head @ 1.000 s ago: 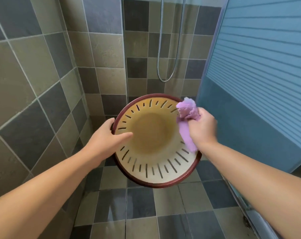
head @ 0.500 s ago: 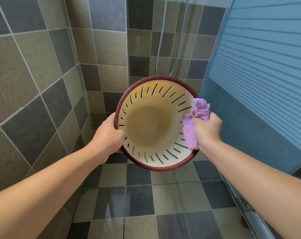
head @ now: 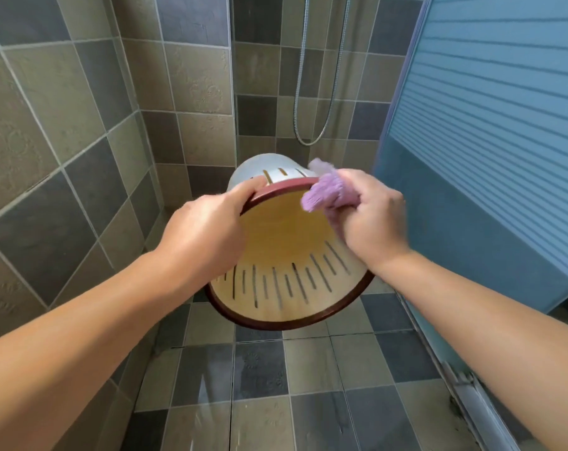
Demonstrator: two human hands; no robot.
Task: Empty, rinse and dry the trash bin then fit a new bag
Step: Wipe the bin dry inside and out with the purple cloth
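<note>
A cream plastic trash bin [head: 286, 255] with slotted walls and a dark red rim is held in the air, tipped so its mouth faces me and its base points away. My left hand [head: 204, 232] grips the upper left of the rim. My right hand [head: 370, 219] is closed on a bunched purple cloth [head: 325, 193] and presses it against the upper right of the rim. The bin's inside looks bare. No bag is in view.
Tiled walls close in on the left and behind the bin. A shower hose [head: 312, 118] hangs on the back wall. A blue ribbed door [head: 491, 157] stands at the right, with its floor rail [head: 465, 395] below. The tiled floor [head: 260, 385] looks wet.
The bin has tipped further toward me and its base has swung up and away. My left hand shifted to the upper rim. My right hand with the cloth rose to the rim's top right.
</note>
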